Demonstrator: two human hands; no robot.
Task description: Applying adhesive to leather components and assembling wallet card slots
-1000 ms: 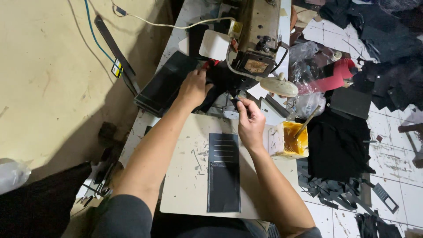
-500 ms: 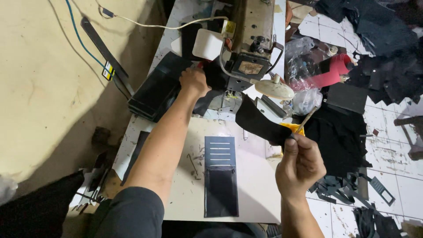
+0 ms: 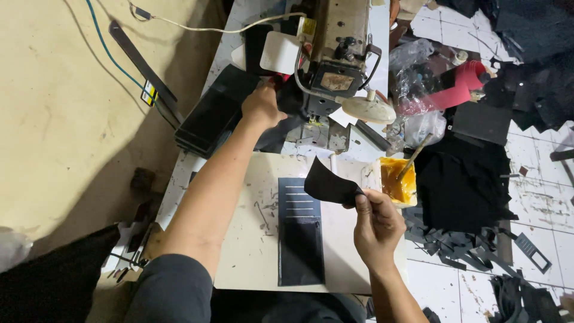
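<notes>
The right hand (image 3: 375, 227) pinches a curved black leather piece (image 3: 327, 184) by its edge between thumb and fingers, holding it raised above the pale work board (image 3: 251, 239), just over the dark slotted wallet panel (image 3: 300, 236) lying flat there. The left hand (image 3: 262, 107) reaches forward, fingers closed on dark material beside the sewing machine (image 3: 338, 66). An open glue tub (image 3: 394, 182) with a stick stands near the right hand.

Yellow glue tub (image 3: 394, 186) with stick beside board; red roll (image 3: 457, 90) and black scraps (image 3: 460, 248) at right.
</notes>
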